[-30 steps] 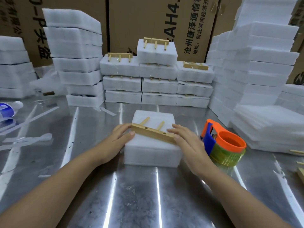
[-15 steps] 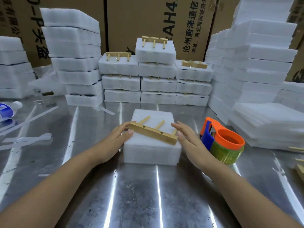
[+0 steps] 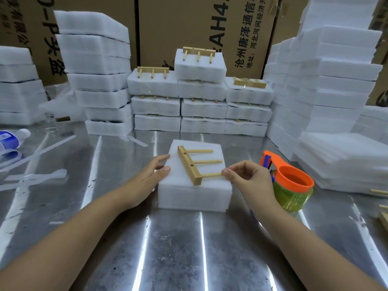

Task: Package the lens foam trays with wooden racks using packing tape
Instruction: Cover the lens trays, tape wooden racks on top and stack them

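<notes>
one rack [image 3: 189, 168] on foam [image 3: 189, 196], right hand [image 3: 249, 179] pinching

bottle [image 3: 13, 138] at nine o'clock, sliced off by the frame edge, its label too blurred to read. wooden pieces [image 3: 384, 220] at four o'clock show only corners, the rest is out of frame. the right grip [image 3: 249, 179] pinches the nearest peg of the wooden rack [image 3: 189, 168], tip buried under the fingertips, and blocks the near side of the tape dispenser [image 3: 294, 181]. twelve o'clock, the taped stack [image 3: 201, 108]: lower racks hidden, only peg ends peeking out. cardboard box [image 3: 189, 22] print is clipped by the top edge.
</notes>
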